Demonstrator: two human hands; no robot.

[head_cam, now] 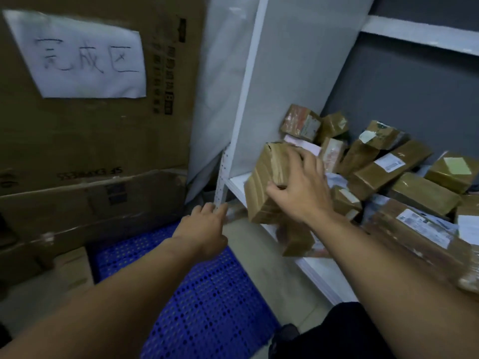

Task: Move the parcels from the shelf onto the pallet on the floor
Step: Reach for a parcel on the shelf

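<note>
Gripping parcel (261, 187) one-handed, your right hand (300, 185) risks slip; pile (388, 172) at 3 o'clock may slide. Left hand (204, 224) open, empty; pallet (207, 294) at 6.

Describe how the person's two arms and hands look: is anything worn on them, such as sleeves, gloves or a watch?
Both forearms are bare to the frame's edge: no sleeves show. The left hand and right hand wear no gloves; neither wrist carries a watch or band. The only clothing in view is a dark garment at the lower right.
</note>
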